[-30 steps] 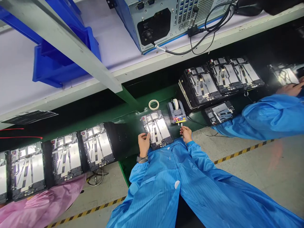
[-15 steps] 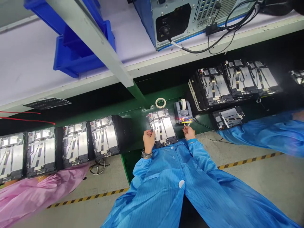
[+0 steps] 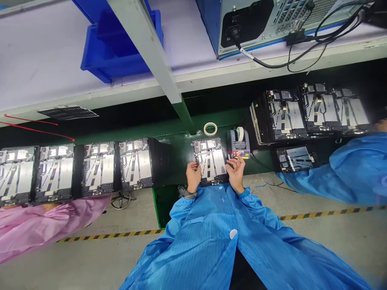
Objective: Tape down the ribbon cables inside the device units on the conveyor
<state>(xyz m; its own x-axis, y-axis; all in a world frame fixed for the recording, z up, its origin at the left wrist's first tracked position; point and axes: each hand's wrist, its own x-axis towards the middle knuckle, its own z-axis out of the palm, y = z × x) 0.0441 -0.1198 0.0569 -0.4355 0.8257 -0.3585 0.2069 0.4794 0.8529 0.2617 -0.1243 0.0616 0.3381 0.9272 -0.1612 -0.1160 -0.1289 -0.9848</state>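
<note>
A tablet-sized panel assembly with silver plates and flat cables lies on the green bench edge in front of me. My left hand is curled around its lower left edge. My right hand sits at its lower right edge with the fingers bent and pinched together; what they hold is too small to see. Just beyond the right hand stands a grey tape dispenser, with a loose tape roll to its left.
A row of like panels runs along the bench to the left, above a pink sleeve. More panels are stacked at right, by a co-worker's blue sleeve. A blue bin and a computer case sit on the shelf above.
My right hand left the tape dispenser with a small white strip and came down to the panel's right edge. My left hand slid down the left edge. The view shifted left.
</note>
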